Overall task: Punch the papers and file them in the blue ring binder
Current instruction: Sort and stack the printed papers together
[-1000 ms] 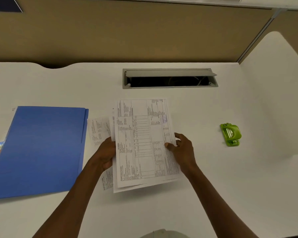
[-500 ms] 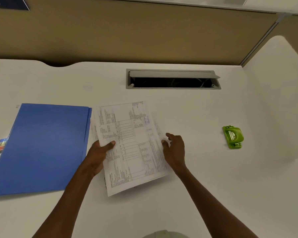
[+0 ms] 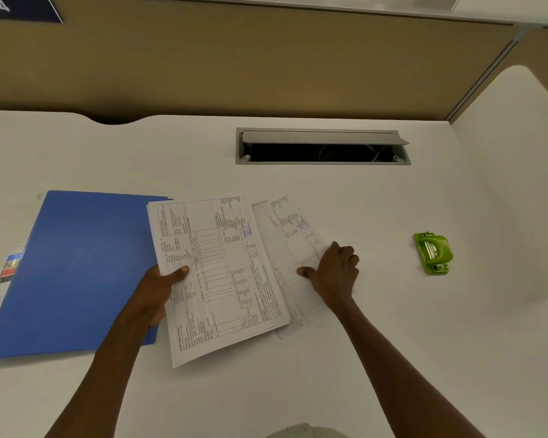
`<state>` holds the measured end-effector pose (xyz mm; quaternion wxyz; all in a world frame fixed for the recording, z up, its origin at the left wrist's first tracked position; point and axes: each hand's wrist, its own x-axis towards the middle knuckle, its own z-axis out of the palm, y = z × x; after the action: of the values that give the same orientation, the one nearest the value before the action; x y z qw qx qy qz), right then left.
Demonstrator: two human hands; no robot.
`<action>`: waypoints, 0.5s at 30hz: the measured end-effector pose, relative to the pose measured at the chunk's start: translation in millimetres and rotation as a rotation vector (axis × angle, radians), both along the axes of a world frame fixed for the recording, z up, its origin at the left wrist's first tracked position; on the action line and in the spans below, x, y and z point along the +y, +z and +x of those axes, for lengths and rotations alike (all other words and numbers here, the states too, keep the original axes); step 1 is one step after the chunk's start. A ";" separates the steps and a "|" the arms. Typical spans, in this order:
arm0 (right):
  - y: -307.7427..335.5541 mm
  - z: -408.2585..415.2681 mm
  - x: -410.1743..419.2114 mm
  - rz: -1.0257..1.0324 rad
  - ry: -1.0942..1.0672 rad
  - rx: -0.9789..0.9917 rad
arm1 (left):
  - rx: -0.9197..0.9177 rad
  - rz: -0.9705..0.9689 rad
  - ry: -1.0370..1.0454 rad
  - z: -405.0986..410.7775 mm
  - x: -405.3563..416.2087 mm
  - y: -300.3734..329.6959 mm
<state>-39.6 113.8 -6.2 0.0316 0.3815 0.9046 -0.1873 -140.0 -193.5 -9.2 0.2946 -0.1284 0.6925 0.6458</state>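
Paper stack (image 3: 222, 273) pinched by left hand (image 3: 154, 295) may fan; right hand (image 3: 336, 273), at three o'clock, flat on a loose sheet (image 3: 285, 248).

Two paper sheaves (image 3: 222, 273) (image 3: 290, 254), one blue binder (image 3: 76, 270), one green punch (image 3: 433, 252).

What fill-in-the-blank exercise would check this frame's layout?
1. The left hand holds a stack of printed papers by its ____ edge.
2. The right hand presses a separate sheet flat on the ____.
3. The hole punch is coloured ____.
4. The blue binder is ____.

Missing: left; desk; green; closed
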 end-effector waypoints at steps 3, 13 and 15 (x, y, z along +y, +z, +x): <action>6.6 2.1 22.7 -0.015 -0.055 -0.064 | 0.005 0.007 -0.015 2.5 7.8 -1.2; 21.8 22.3 74.6 -0.215 -0.178 0.137 | 0.011 0.018 -0.033 0.3 29.5 0.7; 41.7 28.3 76.1 -0.165 -0.134 0.272 | 0.009 0.023 -0.023 -1.3 30.3 -0.7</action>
<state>-11.3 190.0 35.5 -0.0722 0.4080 0.8548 -0.3125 -141.2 -163.2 -9.9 0.3005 -0.1141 0.6878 0.6508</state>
